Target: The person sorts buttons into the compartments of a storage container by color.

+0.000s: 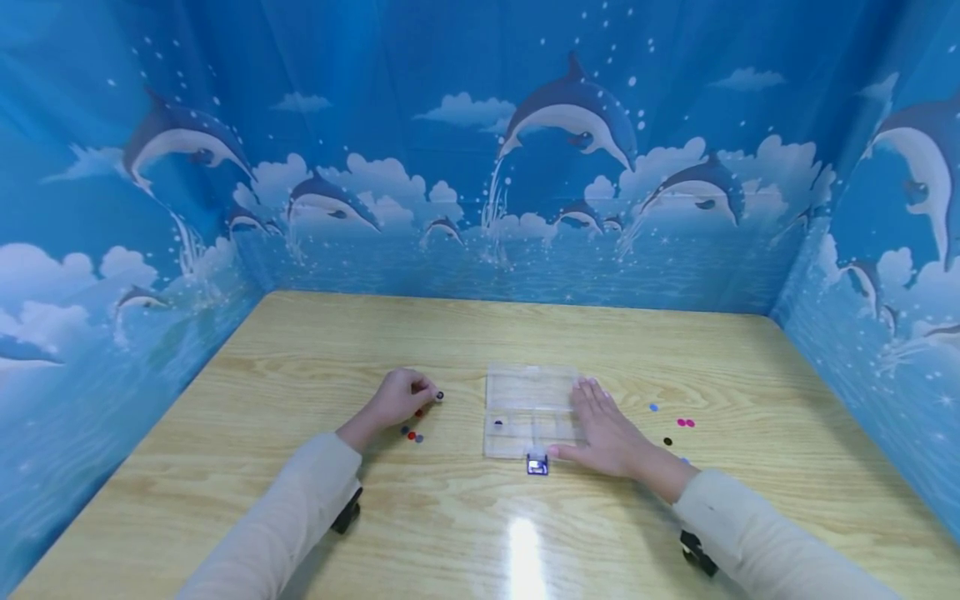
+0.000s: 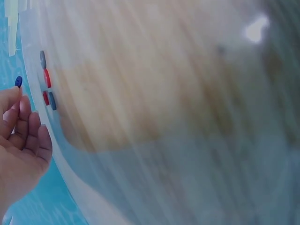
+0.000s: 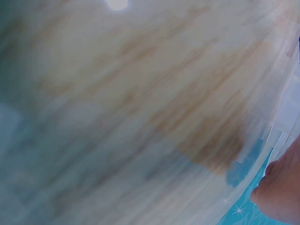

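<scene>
In the head view my left hand (image 1: 397,398) pinches a small dark blue button (image 2: 18,81) between thumb and index finger, left of the clear plastic box. That box (image 1: 517,387) lies with its lid folded back, compartments at the front and a blue-edged latch (image 1: 537,464) on its near side. One dark button (image 1: 498,423) is in its left front compartment. My right hand (image 1: 611,433) rests at the box's right side, fingers straight and thumb by the near edge. Only part of this hand shows in the right wrist view.
Several red and grey-blue buttons (image 1: 412,436) lie near the left hand. Beyond the right hand are pink buttons (image 1: 686,423), a black button (image 1: 667,442) and a blue button (image 1: 654,407). A dolphin-print curtain (image 1: 480,167) encloses the wooden table (image 1: 375,333).
</scene>
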Demonstrator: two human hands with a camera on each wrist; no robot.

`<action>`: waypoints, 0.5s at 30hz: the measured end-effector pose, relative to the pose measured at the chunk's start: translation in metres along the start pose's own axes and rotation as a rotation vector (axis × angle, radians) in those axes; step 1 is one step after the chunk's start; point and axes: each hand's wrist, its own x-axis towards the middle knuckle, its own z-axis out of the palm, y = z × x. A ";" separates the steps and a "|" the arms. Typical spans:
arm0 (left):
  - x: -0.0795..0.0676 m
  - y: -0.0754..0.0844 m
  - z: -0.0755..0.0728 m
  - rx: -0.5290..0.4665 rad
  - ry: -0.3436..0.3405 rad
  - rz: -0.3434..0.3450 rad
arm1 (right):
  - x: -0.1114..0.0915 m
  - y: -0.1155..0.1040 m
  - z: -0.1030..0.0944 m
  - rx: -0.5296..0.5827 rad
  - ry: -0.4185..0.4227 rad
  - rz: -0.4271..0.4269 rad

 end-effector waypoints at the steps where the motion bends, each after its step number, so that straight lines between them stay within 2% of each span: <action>1: 0.000 0.000 0.000 -0.005 -0.001 -0.004 | 0.000 0.000 0.000 0.001 0.000 0.000; 12: -0.004 0.006 0.000 -0.035 0.008 0.034 | 0.001 0.002 0.001 0.000 -0.005 -0.001; 15: -0.004 0.008 0.001 -0.069 -0.004 0.014 | 0.001 0.002 0.001 0.000 -0.004 -0.002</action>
